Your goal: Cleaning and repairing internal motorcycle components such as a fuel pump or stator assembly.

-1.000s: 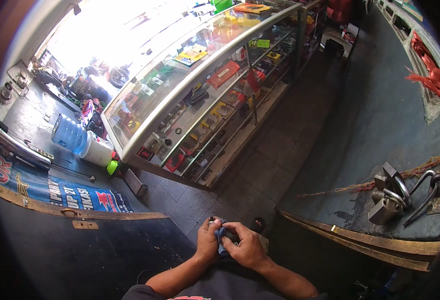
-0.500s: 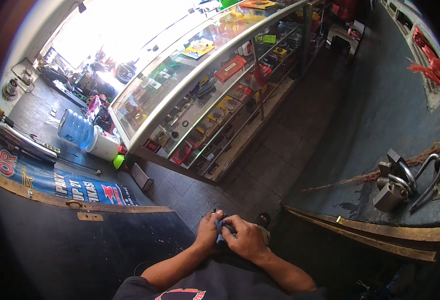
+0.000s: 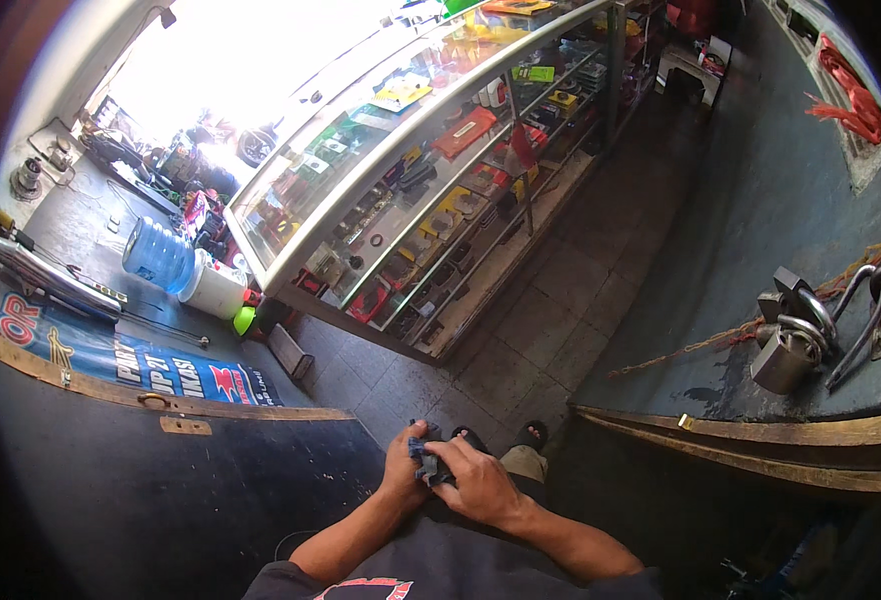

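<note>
Close in front of my body, both hands meet at a crumpled dark blue-grey cloth [image 3: 427, 462]. My left hand [image 3: 399, 466] is closed on its left side, thumb uppermost. From the other side my right hand [image 3: 483, 482] grips the cloth with bent fingers. A small dark piece shows by the left thumb tip; whether it is part of the cloth or something wrapped in it, I cannot tell. Below the hands are my sandalled feet on the tiled floor [image 3: 466, 405].
A glass display case [image 3: 441, 350] full of small packaged parts runs away ahead. Left of it stand a blue water jug [image 3: 156, 255] and a white bucket [image 3: 211, 286]. A dark door panel [image 3: 261, 470] lies near left. Padlocks [image 3: 786, 360] hang at the right.
The cloth has shifted and bunched differently between my fingers, and the right hand has moved slightly left. My view has tilted a little, bringing both feet into sight.
</note>
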{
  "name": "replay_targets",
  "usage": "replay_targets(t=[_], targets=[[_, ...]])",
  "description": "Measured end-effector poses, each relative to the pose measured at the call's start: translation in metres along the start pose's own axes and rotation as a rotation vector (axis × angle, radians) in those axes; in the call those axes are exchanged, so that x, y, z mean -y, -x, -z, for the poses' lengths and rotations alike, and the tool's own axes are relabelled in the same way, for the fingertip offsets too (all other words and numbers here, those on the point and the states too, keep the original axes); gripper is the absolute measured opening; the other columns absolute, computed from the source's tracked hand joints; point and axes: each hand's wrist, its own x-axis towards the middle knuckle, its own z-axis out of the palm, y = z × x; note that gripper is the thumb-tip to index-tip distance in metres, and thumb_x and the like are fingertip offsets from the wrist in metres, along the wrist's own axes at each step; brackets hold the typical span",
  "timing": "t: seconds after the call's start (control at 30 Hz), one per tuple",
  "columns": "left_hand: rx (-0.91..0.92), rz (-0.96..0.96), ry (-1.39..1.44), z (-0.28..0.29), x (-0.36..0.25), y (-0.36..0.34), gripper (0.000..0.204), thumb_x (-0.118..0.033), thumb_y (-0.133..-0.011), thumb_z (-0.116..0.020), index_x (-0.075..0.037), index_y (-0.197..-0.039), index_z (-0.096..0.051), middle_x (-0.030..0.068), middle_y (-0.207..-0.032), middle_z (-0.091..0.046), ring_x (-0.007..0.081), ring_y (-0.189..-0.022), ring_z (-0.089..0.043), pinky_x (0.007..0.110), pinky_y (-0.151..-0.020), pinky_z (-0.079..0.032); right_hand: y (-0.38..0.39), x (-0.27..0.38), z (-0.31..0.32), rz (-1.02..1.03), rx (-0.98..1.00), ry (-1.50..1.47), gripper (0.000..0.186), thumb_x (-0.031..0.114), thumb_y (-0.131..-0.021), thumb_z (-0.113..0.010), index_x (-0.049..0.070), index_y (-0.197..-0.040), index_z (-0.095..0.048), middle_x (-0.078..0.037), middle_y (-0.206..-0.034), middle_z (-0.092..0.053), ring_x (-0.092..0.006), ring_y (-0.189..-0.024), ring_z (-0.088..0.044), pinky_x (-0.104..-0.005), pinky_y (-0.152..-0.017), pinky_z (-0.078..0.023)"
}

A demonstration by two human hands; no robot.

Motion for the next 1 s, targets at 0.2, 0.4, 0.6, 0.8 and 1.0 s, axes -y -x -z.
replay_targets(t=[0.2,0.4,0.6,0.8,1.0], targets=[[-0.067,-0.024,-0.152,-0.036,0.001,0.01,0.025,-0.033,-0.097,-0.055,-0.012,-0.084,-0.056,0.0021,-0.07,-0.054,0.019,-0.062,-0.056,0.038,-0.063,-0.049,0.01,0.002,0.006,-0.103,-0.104,-0.012,0.038,0.01,-0.079,-0.073,0.005,-0.113,-0.058,-0.02,-0.098,-0.064,-0.0386,-0.086,-0.066,-0.0456,-0.075,-0.053],[0.02,-0.055,-0.186,-0.039,0.0,0.013,0.019,-0.025,-0.097,-0.057,-0.007,-0.094,-0.055,0.0041,-0.081,-0.054,0.017,-0.072,-0.058,0.035,-0.066,-0.052,0.012,0.005,0.009,-0.133,-0.143,-0.025,0.03,0.011,-0.078,-0.075,0.006,-0.102,-0.057,-0.014,-0.082,-0.065,-0.033,-0.073,-0.068,-0.0434,-0.068,-0.053],[-0.013,-0.052,-0.252,-0.04,0.001,0.009,0.017,-0.028,-0.095,-0.06,-0.011,-0.091,-0.057,0.0034,-0.079,-0.058,0.0174,-0.071,-0.059,0.034,-0.063,-0.05,0.008,-0.002,0.011,-0.138,-0.013,-0.012,0.031,0.014,-0.079,-0.073,0.005,-0.1,-0.052,-0.017,-0.087,-0.067,-0.0384,-0.082,-0.068,-0.0476,-0.072,-0.052],[0.005,-0.074,-0.311,-0.029,0.01,-0.014,0.016,-0.026,-0.092,-0.063,-0.011,-0.092,-0.058,0.0029,-0.081,-0.059,0.0162,-0.071,-0.06,0.034,-0.063,-0.05,-0.002,-0.033,0.003,-0.226,0.108,-0.004,0.026,0.021,-0.08,-0.072,0.005,-0.089,-0.053,-0.016,-0.076,-0.066,-0.0372,-0.078,-0.068,-0.0484,-0.07,-0.051],[-0.045,0.01,-0.355,0.005,0.039,-0.089,0.015,-0.021,-0.094,-0.06,-0.006,-0.094,-0.058,0.0028,-0.082,-0.059,0.0136,-0.069,-0.059,0.031,-0.061,-0.049,-0.011,-0.12,-0.022,-0.334,0.141,-0.042,0.032,0.029,-0.079,-0.074,0.007,-0.074,-0.052,-0.011,-0.067,-0.06,-0.035,-0.068,-0.061,-0.0476,-0.072,-0.049]])
